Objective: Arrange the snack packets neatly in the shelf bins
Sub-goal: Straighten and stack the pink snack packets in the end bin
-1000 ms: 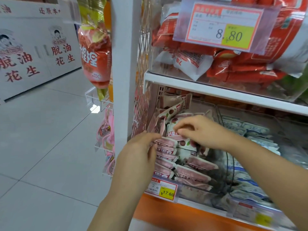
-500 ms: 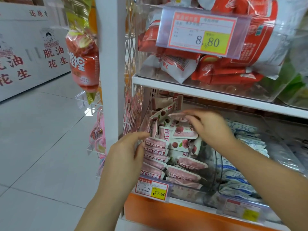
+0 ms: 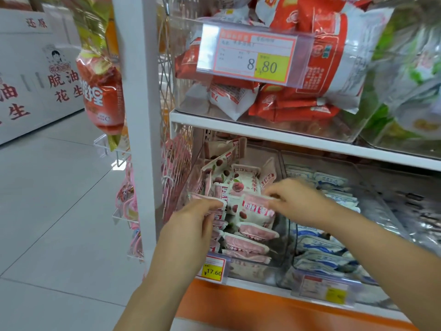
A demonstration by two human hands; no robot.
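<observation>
From the head view we see two hands in the leftmost clear bin [image 3: 250, 271] of the lower shelf [image 3: 262, 133], where the snack packets [image 3: 248, 243] lie. The left hand [image 3: 191, 225] has a closed grip: thumb and fingertips pinch the end of a flat pink packet [image 3: 202, 197] atop the left stack. The right hand [image 3: 296, 201] pinches the top edge of an upright packet [image 3: 256, 210], pink above, white below, printed with red fruit; its red lettering is too blurred for us to read.

We count three flat pink packets stacked at the front right of this bin. The left stack is partly hidden behind the left hand, so we cannot count it. More packets stand loosely at the back.

We count three price tags. The upper price tag [image 3: 257, 58] reads "8.80" on yellow. The lower price tag [image 3: 213, 271], on the pink bin's front, reads "17.60". The third tag [image 3: 335, 295], on the neighbouring bin, is unreadable.

That neighbouring bin holds blue-and-white packets [image 3: 319, 247]. The upper bin holds red-and-white bags [image 3: 298, 103], with green bags [image 3: 405, 68] to their right.

A red hanging bag [image 3: 102, 96] hangs left of the white post. White boxes [image 3: 35, 68] behind it read "脱油花生" and "还原" in red.
</observation>
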